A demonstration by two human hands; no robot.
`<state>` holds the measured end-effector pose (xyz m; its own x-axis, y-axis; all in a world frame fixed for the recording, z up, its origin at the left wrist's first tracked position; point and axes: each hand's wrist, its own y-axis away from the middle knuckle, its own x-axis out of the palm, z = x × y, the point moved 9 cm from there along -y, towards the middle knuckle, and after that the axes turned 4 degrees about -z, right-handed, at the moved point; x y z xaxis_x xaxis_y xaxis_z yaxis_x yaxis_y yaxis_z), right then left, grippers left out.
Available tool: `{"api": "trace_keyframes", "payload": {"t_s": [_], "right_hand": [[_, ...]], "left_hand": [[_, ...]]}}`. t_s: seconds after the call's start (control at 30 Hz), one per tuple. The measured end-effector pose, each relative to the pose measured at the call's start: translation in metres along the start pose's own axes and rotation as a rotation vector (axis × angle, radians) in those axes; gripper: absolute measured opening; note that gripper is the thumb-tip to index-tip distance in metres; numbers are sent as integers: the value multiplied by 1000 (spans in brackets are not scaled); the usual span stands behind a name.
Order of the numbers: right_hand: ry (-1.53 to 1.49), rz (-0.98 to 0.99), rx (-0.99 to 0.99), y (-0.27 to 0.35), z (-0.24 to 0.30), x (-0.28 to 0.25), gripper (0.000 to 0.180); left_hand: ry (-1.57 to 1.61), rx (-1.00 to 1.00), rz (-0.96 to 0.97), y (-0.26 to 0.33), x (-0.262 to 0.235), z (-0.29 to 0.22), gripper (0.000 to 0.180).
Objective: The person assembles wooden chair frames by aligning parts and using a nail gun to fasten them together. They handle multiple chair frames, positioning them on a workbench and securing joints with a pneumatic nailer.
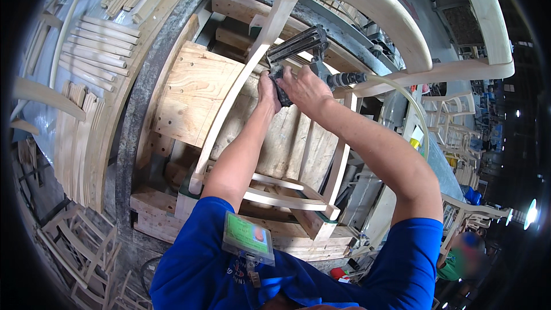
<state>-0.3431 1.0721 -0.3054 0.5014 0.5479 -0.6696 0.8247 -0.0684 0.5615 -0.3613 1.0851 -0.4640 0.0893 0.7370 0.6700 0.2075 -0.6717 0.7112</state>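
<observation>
Both hands are on a black and grey air nailer (pixel 298 46), beside the long curved rail of a pale wooden chair frame (pixel 232 95). My left hand (pixel 267 90) is closed around the dark lower body of the nailer, close to the rail. The fingers of my right hand (pixel 309 89) wrap the tool from the other side, near its handle. A pale air hose (pixel 410 97) runs from the coupling (pixel 347 78) on the nailer off to the right. The nailer's tip is hidden by my hands.
The chair frame lies across a heavy timber bench with a plywood block (pixel 198 92). Wooden strips (pixel 80 143) and rounded sticks (pixel 100 49) are stacked at left. More chair frames stand at lower left and right. A person in green (pixel 453 264) is at lower right.
</observation>
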Motion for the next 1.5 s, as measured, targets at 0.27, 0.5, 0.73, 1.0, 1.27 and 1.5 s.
{"api": "trace_keyframes", "payload": {"t_s": [0.27, 0.5, 0.73, 1.0, 1.27, 1.5], "right_hand": [[73, 81, -51, 6, -1, -10, 49], [-1, -47, 13, 7, -7, -21, 53], [-760, -305, 184, 105, 2, -30, 68], [-3635, 335, 563, 124, 149, 0, 44], [-3969, 521, 398, 61, 213, -15, 50], [-4002, 766, 439, 50, 218, -16, 43]], "left_hand": [[-7, -2, 33, 8, 6, -2, 45], [28, 44, 46, -2, -8, -13, 53], [49, -113, 40, 119, -43, 18, 75], [-11, -101, 31, 296, -101, 62, 37], [-128, 25, -369, 316, -145, 7, 23], [-116, -21, -416, 312, -148, 1, 18]]}}
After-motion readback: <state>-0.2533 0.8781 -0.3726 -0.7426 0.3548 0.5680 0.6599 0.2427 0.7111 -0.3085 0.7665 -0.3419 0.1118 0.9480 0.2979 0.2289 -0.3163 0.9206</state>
